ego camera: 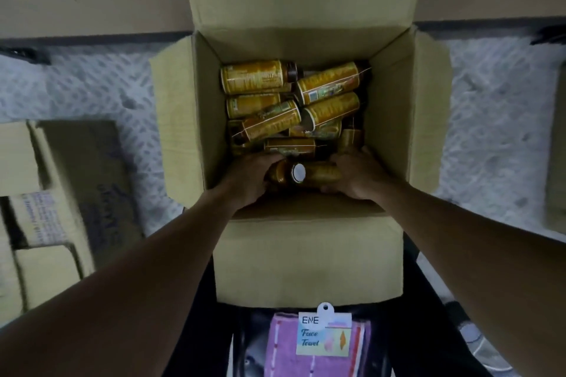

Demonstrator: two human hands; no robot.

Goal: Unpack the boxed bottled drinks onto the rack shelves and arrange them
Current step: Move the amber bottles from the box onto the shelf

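Note:
An open cardboard box [190, 119] stands on the floor in front of me, its flaps folded out. Inside lie several yellow-labelled bottles [266, 76] with dark caps, jumbled on their sides. Both my hands are down in the near end of the box. My left hand [248, 180] curls round a bottle [294, 174] whose white cap points up at me. My right hand [358, 174] grips the same cluster of bottles from the right; which one it holds is hidden under the fingers.
Closed cardboard boxes [79, 180] are stacked at the left, another box edge [556, 162] at the far right. A patterned grey floor [490, 119] surrounds the box. A purple face towel [318, 346] with a label hangs near my body. The rack shelves are out of view.

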